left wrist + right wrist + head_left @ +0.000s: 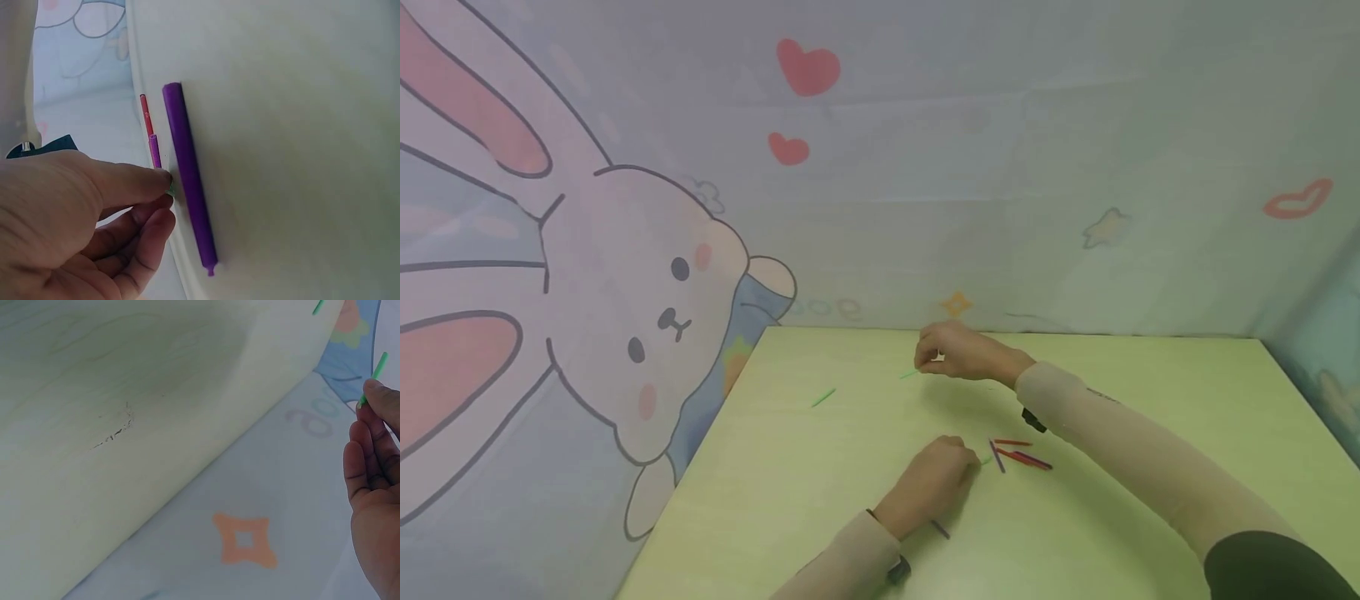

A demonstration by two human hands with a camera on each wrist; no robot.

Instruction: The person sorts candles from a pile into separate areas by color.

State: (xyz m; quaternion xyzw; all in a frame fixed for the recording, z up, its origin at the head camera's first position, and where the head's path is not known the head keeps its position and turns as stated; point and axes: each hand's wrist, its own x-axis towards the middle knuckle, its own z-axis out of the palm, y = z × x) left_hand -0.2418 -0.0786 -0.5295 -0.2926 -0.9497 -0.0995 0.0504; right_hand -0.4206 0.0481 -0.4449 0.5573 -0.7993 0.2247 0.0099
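Note:
Thumb and fingertips of my left hand pinch a thin green stick, whose end pokes out toward a small group of sticks. In the left wrist view most of that stick is hidden by the fingers. A purple plastic stick with a small nub at one end lies close beside the hand. My right hand, near the table's back edge, pinches another thin green stick by one end. Its free end points left in the head view. A third green stick lies farther left on the table.
Red sticks and purple sticks lie loosely grouped to the right of my left hand. The pale yellow-green table meets a printed cloth backdrop with a rabbit and hearts. My right forearm reaches across the table's right side.

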